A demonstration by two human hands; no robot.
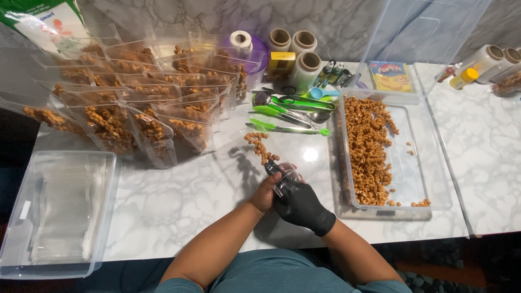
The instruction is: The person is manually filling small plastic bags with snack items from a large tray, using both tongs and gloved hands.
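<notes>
There, clear snack pouch (265,154) between bare left hand (264,192) and gloved right hand (300,203).

Bright overhead light, with a glare spot on the table (310,155) just beyond the hands. Soft shadows fall near-left of the bags (130,116). Edges bow slightly; sharp throughout.

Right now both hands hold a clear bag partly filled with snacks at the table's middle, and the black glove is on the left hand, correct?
Not quite: the head view shows the black glove on the right hand; the left hand is bare. Both do hold the clear bag of snacks mid-table.
</notes>
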